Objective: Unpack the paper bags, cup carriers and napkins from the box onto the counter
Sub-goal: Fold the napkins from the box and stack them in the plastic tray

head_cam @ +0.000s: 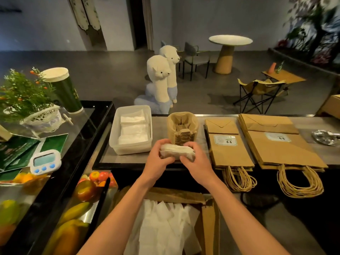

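Observation:
Both hands hold one stack of white napkins (177, 151) just above the counter's front edge. My left hand (159, 155) grips its left end and my right hand (195, 157) grips its right end. Behind the stack stands a pile of brown pulp cup carriers (182, 126). Left of them sits a white plastic tub (117, 144) with napkins lying inside. Two piles of flat brown paper bags (230, 151) (281, 146) lie to the right, their handles hanging over the edge. Below my arms is the cardboard box (209, 218) with more white napkins (161, 225) in it.
The grey counter (160, 124) runs left to right. A glass display case (86, 203) with fruit sits at lower left; a timer (45, 161), a green cup (63, 89) and a small plant (24, 92) stand on it. A metal object (324, 137) lies at the counter's right end.

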